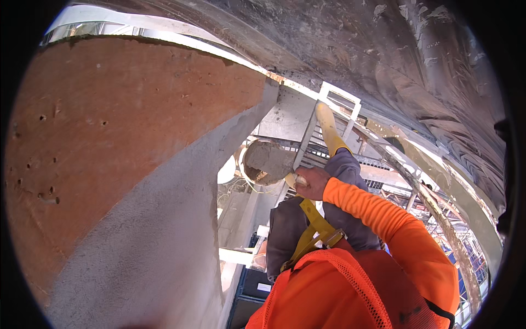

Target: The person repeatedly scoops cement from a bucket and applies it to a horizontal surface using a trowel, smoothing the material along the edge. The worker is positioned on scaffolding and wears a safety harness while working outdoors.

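My right hand (313, 183), at the end of an orange sleeve, is closed around the pale handle of a trowel (299, 180). The trowel's blade end meets the wet grey mortar (268, 159) at a round bucket (245, 174) below me, and mortar hides the blade's outline. On my left rises a wall, part bare orange-brown surface (137, 82), part coated with grey plaster (159, 219). The plaster's edge runs diagonally up to the wall's far corner. My left hand does not show.
I am on a slatted metal platform (313, 156) with a white frame (341, 96) at its far end. One yellow boot (329, 129) shows there. Dark sheeting (383, 60) hangs along the far and right side. Scaffold poles (433, 211) run below it at right.
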Motion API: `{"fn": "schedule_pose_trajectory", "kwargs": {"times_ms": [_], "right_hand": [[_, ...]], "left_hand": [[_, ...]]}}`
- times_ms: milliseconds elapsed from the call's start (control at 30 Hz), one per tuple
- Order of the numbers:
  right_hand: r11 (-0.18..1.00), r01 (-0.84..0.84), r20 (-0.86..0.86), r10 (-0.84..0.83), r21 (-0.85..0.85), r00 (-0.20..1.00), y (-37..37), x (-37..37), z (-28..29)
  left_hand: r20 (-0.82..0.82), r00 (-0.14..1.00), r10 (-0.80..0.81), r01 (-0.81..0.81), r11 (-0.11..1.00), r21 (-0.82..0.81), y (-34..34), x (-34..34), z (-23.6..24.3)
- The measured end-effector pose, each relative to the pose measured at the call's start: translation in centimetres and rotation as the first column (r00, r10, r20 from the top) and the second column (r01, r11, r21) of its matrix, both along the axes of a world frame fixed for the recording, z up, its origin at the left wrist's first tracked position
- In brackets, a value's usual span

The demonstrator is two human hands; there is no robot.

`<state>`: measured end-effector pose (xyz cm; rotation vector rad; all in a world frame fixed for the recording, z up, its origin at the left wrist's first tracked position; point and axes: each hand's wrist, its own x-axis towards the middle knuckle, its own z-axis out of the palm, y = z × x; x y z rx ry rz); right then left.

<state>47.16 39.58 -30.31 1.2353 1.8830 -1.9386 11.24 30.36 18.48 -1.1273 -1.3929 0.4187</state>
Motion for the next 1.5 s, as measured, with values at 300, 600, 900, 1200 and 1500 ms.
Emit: {"fn": "schedule_pose_trajectory", "kwargs": {"times_ms": [300,600,900,1200,1500], "right_hand": [[0.907,0.342,-0.244,-0.284,0.246,0.927,16.4,5.0,24.7],[0.951,0.297,-0.574,-0.290,-0.085,0.766,29.8,-1.9,40.9],[0.974,0.056,-0.719,-0.201,-0.220,0.665,36.7,-7.9,48.6],[0.915,0.384,-0.968,-0.199,-0.126,0.154,38.4,-11.8,57.4],[0.872,0.308,-0.918,0.316,0.381,0.241,37.8,-15.7,63.5]], "left_hand": [[0.057,0.993,-0.104,0.094,0.983,0.159,2.8,2.4,1.9],[0.113,0.993,-0.030,-0.025,0.888,0.460,11.2,3.5,11.9],[0.041,0.997,0.065,-0.076,0.896,0.438,12.7,3.2,11.7],[0.082,0.996,0.028,-0.063,0.883,0.466,13.3,3.3,11.5],[0.088,0.996,0.023,-0.061,0.887,0.458,13.1,3.4,11.6]]}}
